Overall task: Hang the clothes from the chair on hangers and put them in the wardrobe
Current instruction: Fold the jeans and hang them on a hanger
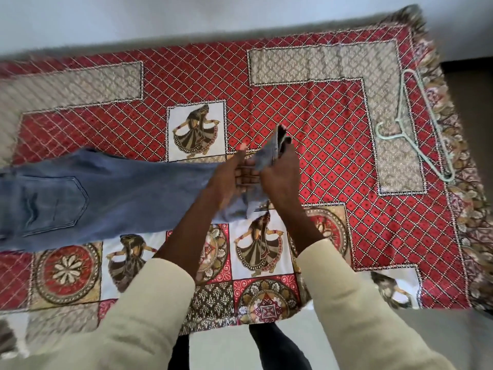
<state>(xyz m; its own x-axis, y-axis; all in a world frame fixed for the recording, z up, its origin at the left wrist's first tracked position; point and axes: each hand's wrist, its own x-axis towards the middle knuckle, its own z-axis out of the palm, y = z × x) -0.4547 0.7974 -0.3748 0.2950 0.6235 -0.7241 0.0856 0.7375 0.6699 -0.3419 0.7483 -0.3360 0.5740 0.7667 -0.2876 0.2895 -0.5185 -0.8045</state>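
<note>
A pair of blue jeans [80, 198] lies flat across the patterned bed cover [320, 116], waist and back pocket at the left, legs reaching to the middle. My left hand [229, 180] and my right hand [277, 172] meet at the leg ends, both closed on the bunched hem fabric, which is lifted off the cover. A pale green wire hanger [416, 129] lies on the cover at the far right, about a forearm's length from my right hand.
The bed's red and beige cover hangs over the near edge, with grey floor [226, 343] below it. A pale wall [186, 14] runs behind the bed. My dark trouser legs [277, 348] stand close to the bed's front.
</note>
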